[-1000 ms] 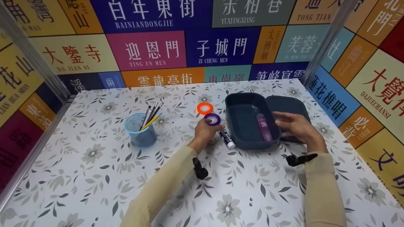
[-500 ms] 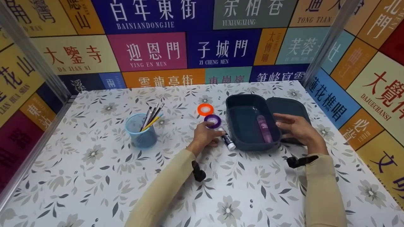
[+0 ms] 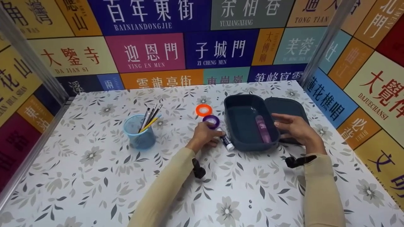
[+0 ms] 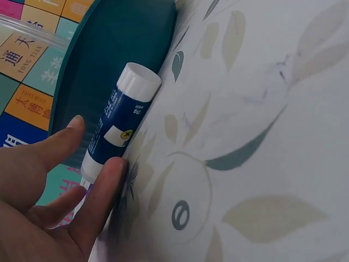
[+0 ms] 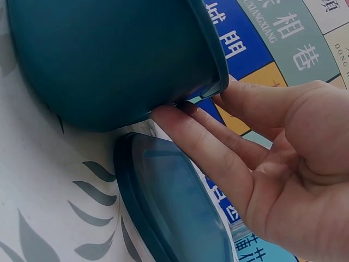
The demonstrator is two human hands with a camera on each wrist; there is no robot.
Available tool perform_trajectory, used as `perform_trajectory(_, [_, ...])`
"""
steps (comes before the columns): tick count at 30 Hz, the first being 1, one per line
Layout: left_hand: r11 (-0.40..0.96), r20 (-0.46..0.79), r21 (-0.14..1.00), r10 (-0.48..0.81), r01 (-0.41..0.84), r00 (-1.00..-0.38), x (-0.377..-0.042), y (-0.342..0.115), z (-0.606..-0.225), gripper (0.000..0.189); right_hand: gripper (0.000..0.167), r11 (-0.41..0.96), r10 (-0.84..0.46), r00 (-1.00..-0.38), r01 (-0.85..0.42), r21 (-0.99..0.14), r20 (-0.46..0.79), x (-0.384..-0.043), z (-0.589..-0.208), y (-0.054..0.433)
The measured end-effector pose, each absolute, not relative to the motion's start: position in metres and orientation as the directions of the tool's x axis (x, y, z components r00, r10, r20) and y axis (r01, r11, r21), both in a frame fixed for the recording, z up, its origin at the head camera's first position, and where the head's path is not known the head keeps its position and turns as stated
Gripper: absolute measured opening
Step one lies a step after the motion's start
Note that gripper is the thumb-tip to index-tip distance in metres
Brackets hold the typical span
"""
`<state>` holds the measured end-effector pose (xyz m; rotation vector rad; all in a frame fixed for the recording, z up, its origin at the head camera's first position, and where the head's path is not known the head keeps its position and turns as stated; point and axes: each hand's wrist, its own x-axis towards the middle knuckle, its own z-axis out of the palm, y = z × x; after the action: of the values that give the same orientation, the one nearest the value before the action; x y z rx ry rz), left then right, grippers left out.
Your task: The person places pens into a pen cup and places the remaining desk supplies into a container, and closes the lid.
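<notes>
In the head view my left hand (image 3: 203, 137) is low over the table, beside a glue stick (image 3: 227, 143) and a purple tape roll (image 3: 215, 118). The left wrist view has one fingertip at the lower end of the glue stick (image 4: 117, 123), the thumb standing apart from it. This white-capped, dark blue stick leans close to a dark teal box (image 3: 255, 147). At the box's right side, straight fingers of my right hand (image 3: 298, 128) touch the outer wall, and the thumb lies at the rim (image 5: 218, 71). Inside the box lies a pink tube (image 3: 263, 129).
An orange tape roll (image 3: 204, 110) lies behind the purple one. To the left stands a blue mesh cup (image 3: 139, 138) with several pencils (image 3: 149, 118). The box's lid (image 3: 288, 107) is flat on the table to the right, partly behind my right hand.
My left hand has shifted slightly back from the purple tape roll, its thumb now at the glue stick's upper end. The right hand stays by the box.
</notes>
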<state>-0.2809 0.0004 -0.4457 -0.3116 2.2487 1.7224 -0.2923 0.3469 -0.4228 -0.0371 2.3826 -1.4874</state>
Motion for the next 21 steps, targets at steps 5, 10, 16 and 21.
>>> perform_trajectory(5, [0.304,-0.355,0.89,-0.007,-0.34,-0.935,-0.285,0.004,-0.447,0.059,0.064,0.448,-0.196,-0.945,0.151,-0.881,-0.261,-0.293,-0.423,0.347])
perform_trajectory(10, [0.335,-0.36,0.876,-0.024,-0.347,-0.933,-0.286,0.006,-0.448,0.054,0.065,0.45,-0.187,-0.946,0.159,-0.879,-0.266,-0.293,-0.423,0.347])
perform_trajectory(16, [0.361,-0.342,0.872,-0.032,-0.33,-0.939,-0.286,0.009,-0.449,0.049,0.066,0.452,-0.205,-0.943,0.146,-0.88,-0.262,-0.292,-0.422,0.346])
perform_trajectory(21, [0.369,-0.353,0.865,-0.035,-0.34,-0.935,-0.286,0.012,-0.45,0.047,0.064,0.437,-0.208,-0.94,0.157,-0.885,-0.27,-0.293,-0.423,0.347])
